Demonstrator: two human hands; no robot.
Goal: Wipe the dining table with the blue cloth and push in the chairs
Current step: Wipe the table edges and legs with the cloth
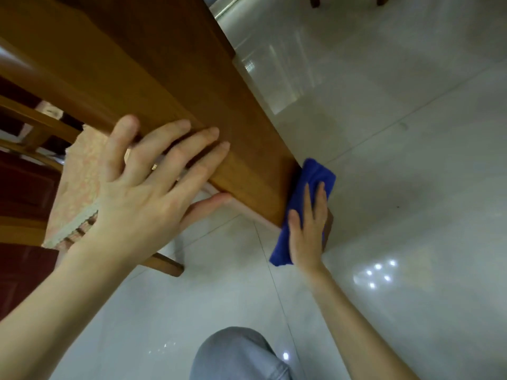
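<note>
Honey-brown wood-grain dining table (164, 78), royal-blue cloth (317, 172) at its corner, pale pink patterned chair cushion (79, 182) beside it, grey-white floor tiles (384, 133), grey-blue trouser knee (236, 355)

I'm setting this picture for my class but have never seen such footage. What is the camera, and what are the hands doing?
No machine here: a person wears one wide-angle camera on the head, so you look down along their arms. The left hand rests spread flat on the wooden table, thumb beneath its edge. The right hand presses a blue cloth flat against the table's end near the corner. Beside the table stands a wooden chair with a patterned cushion. Below are glossy floor tiles and the person's knee.
</note>
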